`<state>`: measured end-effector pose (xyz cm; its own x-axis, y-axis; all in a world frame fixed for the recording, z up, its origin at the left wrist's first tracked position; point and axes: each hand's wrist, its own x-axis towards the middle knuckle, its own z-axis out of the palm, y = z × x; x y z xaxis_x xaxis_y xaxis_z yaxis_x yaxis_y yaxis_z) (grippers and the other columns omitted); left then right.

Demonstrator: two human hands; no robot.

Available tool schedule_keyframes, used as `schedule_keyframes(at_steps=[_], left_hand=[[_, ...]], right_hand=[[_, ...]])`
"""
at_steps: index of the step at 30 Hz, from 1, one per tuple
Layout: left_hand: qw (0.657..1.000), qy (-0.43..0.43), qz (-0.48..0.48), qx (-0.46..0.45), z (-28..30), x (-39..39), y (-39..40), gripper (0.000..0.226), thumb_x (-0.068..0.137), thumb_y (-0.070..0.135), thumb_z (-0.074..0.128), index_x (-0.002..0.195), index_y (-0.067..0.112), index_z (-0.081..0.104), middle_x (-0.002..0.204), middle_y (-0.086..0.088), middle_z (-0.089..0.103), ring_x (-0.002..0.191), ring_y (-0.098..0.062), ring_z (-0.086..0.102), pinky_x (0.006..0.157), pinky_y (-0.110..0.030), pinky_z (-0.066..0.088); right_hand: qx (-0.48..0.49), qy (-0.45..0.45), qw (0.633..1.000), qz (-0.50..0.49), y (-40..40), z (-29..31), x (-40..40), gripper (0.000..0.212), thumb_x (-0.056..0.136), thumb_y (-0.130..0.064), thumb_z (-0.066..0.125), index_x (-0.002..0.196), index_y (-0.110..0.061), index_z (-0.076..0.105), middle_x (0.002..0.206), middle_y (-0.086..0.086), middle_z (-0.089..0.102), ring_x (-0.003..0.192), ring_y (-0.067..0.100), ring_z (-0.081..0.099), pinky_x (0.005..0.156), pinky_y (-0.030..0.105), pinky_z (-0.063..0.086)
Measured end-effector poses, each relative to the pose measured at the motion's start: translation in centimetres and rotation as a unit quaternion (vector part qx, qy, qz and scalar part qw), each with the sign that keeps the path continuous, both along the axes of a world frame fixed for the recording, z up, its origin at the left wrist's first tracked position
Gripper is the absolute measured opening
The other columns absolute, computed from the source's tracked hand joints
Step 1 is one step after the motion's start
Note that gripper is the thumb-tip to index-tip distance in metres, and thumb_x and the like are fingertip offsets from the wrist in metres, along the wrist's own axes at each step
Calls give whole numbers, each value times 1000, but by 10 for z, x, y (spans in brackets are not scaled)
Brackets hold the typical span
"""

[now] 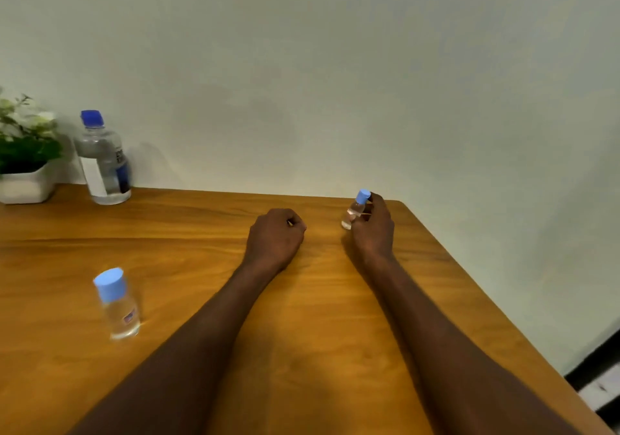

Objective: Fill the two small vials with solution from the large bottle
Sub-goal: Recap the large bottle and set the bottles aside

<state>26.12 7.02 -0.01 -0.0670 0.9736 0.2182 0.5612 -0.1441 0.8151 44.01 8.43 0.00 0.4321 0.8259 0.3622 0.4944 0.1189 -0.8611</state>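
Observation:
A large clear bottle [102, 162] with a dark blue cap stands at the table's far left, against the wall. One small clear vial [117, 303] with a light blue cap stands upright at the near left. My right hand [374, 230] grips a second small vial [355, 211] with a light blue cap near the table's far right corner; the vial is tilted. My left hand [276, 236] rests on the table's middle as a fist, with nothing visible in it.
A wooden table [201, 233] fills the view, with its right edge running diagonally towards me. A white pot with green and white flowers [25, 156] stands at the far left beside the large bottle. A pale wall rises behind the table.

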Motion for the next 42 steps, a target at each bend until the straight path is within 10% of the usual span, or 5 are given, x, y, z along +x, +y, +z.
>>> schedule_keyframes(at_steps=[6,16,23,42], left_hand=[[999,25,24,5,-8,4,24,18,95,30,60,91,25,77,88,-1,78,85,-26,73,83,-36,58],[999,-37,2,-2,-5,3,25,16,97,22,59,109,26,69,73,-3,74,56,-22,66,69,-36,59],[999,-42,1,-2,-4,4,22,18,97,21,59,111,25,69,71,-2,74,55,-20,64,69,-37,59],[999,-33,-3,-3,-6,4,26,17,96,24,58,109,27,69,69,0,74,54,-17,64,72,-37,59]], right_hand=[[-27,-74,997,16,64,-4,21,35,98,-11,65,132,-15,66,125,7,70,113,27,66,98,46,55],[-62,-73,995,12,89,-9,30,70,86,-29,84,146,-17,49,133,8,65,117,24,64,99,45,56],[-65,-66,996,-14,87,-7,32,42,95,-34,76,131,-13,70,126,7,73,112,24,68,87,34,52],[-86,-99,990,-44,78,1,26,49,94,-25,75,136,-14,52,135,8,59,114,24,60,83,31,45]])
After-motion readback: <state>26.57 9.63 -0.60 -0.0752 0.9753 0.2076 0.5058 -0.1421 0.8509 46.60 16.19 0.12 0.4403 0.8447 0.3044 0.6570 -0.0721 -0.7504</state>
